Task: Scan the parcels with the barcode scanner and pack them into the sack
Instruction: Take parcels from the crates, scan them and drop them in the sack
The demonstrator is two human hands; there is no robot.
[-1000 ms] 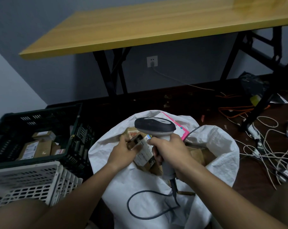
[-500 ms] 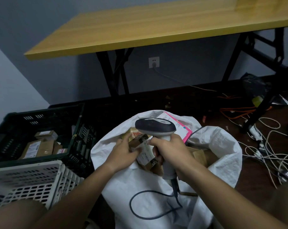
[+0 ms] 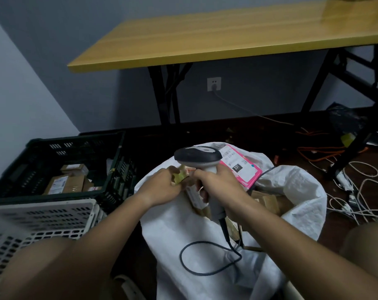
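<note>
A white woven sack (image 3: 205, 234) stands open on the floor between my knees, with brown boxes and a pink mailer (image 3: 242, 169) inside. My right hand (image 3: 218, 185) grips the handle of a grey barcode scanner (image 3: 197, 158), whose head sits just above a small brown labelled parcel (image 3: 194, 194). My left hand (image 3: 162, 187) holds that parcel by its left end over the sack's mouth. The scanner's dark cord loops down across the sack's front.
A black crate (image 3: 75, 152) at the left holds more cardboard parcels (image 3: 63, 184). A white perforated crate (image 3: 38, 217) sits in front of it. A yellow folding table (image 3: 227, 40) stands beyond. Loose white and orange cables (image 3: 357, 191) litter the floor at right.
The parcel has sunk a little lower toward the sack's mouth, and my left hand now covers more of it. My head has turned left.
</note>
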